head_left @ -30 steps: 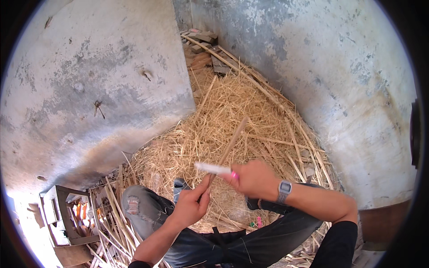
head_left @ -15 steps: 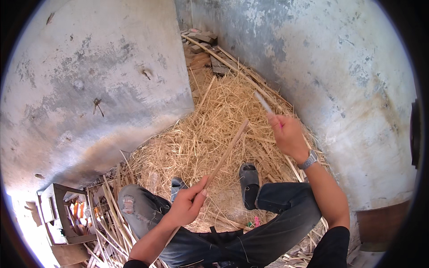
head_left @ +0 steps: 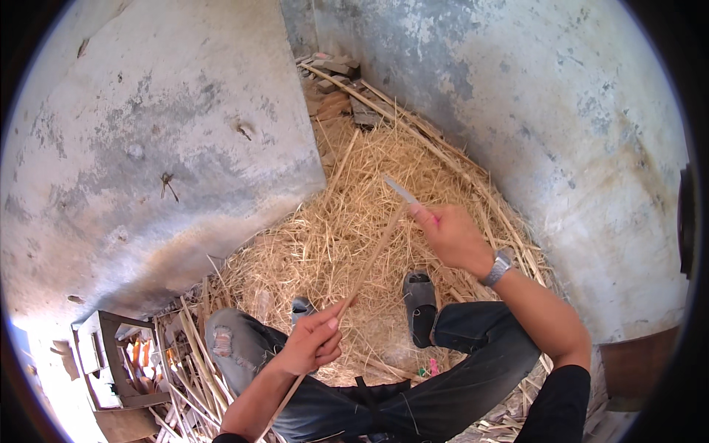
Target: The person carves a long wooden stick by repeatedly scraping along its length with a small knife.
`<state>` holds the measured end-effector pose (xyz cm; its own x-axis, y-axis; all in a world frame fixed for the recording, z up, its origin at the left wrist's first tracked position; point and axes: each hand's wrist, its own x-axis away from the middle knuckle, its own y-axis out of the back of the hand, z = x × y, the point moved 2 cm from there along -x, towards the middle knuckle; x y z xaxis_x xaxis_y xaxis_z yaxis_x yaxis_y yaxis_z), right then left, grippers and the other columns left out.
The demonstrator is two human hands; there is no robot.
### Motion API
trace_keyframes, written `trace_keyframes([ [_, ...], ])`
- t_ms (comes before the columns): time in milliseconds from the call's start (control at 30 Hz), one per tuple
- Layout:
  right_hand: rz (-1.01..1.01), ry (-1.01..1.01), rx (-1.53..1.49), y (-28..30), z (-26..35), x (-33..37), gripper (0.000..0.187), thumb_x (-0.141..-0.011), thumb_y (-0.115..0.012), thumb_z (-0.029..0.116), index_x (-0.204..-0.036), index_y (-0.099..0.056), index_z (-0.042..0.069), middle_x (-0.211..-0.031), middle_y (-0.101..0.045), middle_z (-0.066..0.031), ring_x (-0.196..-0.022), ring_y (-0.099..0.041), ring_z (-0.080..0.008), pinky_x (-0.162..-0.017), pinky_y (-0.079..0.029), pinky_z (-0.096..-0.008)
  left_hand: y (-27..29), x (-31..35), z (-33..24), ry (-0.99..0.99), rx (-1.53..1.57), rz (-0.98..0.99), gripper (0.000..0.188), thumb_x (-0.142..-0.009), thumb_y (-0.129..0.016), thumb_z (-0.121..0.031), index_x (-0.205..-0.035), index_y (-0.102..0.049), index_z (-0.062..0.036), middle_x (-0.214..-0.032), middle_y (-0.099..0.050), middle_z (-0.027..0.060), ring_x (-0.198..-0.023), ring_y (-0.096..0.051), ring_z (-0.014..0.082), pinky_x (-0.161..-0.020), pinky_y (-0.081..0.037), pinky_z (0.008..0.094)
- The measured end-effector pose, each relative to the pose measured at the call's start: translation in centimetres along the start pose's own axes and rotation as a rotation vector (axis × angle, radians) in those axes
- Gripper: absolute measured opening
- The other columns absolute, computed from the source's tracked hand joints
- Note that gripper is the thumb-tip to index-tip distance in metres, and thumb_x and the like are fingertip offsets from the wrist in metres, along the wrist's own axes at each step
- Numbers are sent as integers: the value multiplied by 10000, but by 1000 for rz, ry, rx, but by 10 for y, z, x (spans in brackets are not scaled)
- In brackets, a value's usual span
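My left hand (head_left: 314, 342) is closed around a long, thin wooden stick (head_left: 367, 266), which slants up and away from me between my knees. The lower end of the stick runs back under my left forearm. In my right hand (head_left: 456, 238) is a knife (head_left: 401, 190), its narrow pale blade pointing up and left across the stick's far end. A bit of pink shows between the right fingers, and the rest of the handle is hidden in the grip. My right hand is right beside the stick's tip; whether the blade touches the wood I cannot tell.
Pale shavings (head_left: 384, 159) cover the floor around my sandalled feet. Long strips (head_left: 436, 148) lie along the right wall (head_left: 561, 133). A wall corner (head_left: 221, 148) juts in at left. Beside my left knee stand a wooden frame (head_left: 111, 369) and a heap of split sticks (head_left: 196, 354).
My right hand has brought the knife left and slightly down, to the stick's far end. The left hand keeps its hold on the stick. The whole view has shifted slightly.
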<state>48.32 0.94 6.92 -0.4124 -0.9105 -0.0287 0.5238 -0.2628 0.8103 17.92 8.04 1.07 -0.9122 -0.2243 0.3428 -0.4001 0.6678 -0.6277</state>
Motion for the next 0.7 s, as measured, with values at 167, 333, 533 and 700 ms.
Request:
trace_keyframes([
  [167, 38, 4, -80, 5, 13, 9, 665, -1040, -471, 523, -677, -569, -25, -538, -495, -181, -490, -473, -346, -529, -402, -446, -8, -4, -6, -110, -94, 56, 525, -1101, -432, -226, -1560, -332, 9, -552, -275, -44, -448, -232, 49, -451, -256, 224],
  [333, -184, -82, -459, 17, -4, 9, 430, -996, -632, 442, -936, -691, 20, -561, -473, 12, -531, -441, -92, -523, -366, -309, 3, -2, -7, -12, 201, 136, 509, -1113, -393, -241, -1572, -321, -33, -559, -248, -52, -413, -229, 49, -406, -240, 218],
  [533, 73, -71, -725, -2, 36, 21, 267, -929, -762, 278, -1038, -710, 40, -599, -451, 114, -545, -368, -5, -499, -291, -226, 3, -6, 4, 89, 572, 356, 520, -1108, -379, -255, -1578, -275, -57, -540, -256, -52, -355, -286, 49, -320, -232, 212],
  [700, 105, -1, -737, -14, 42, 25, 227, -928, -760, 244, -1035, -721, 47, -601, -446, 118, -544, -353, -4, -491, -273, -223, -1, -13, 15, 153, 581, 398, 524, -1110, -373, -276, -1579, -268, -66, -536, -267, -52, -353, -319, 53, -308, -240, 210],
])
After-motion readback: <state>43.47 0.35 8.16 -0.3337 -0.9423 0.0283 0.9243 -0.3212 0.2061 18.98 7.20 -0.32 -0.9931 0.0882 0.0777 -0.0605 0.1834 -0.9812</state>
